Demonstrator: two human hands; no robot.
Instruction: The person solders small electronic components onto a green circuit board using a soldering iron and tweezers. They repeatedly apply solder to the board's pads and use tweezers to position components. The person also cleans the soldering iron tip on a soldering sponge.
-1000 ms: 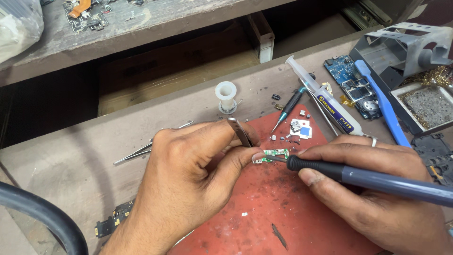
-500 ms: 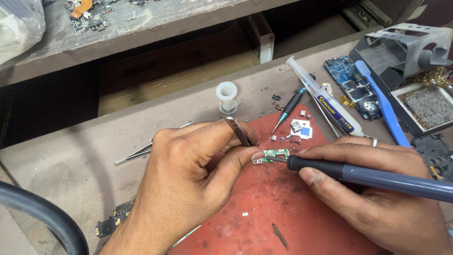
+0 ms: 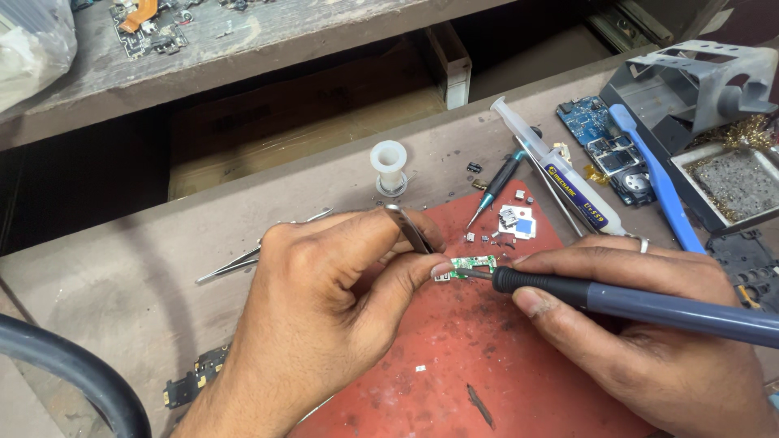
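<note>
Head view: small green circuit board [image 3: 473, 266], silver connector end.

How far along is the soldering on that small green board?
Done: the board lies on the red mat, loose parts beside it. In hand: left hand pins the board's edge; right hand holds the iron, tip on the board. Left: joints too small to judge.
</note>
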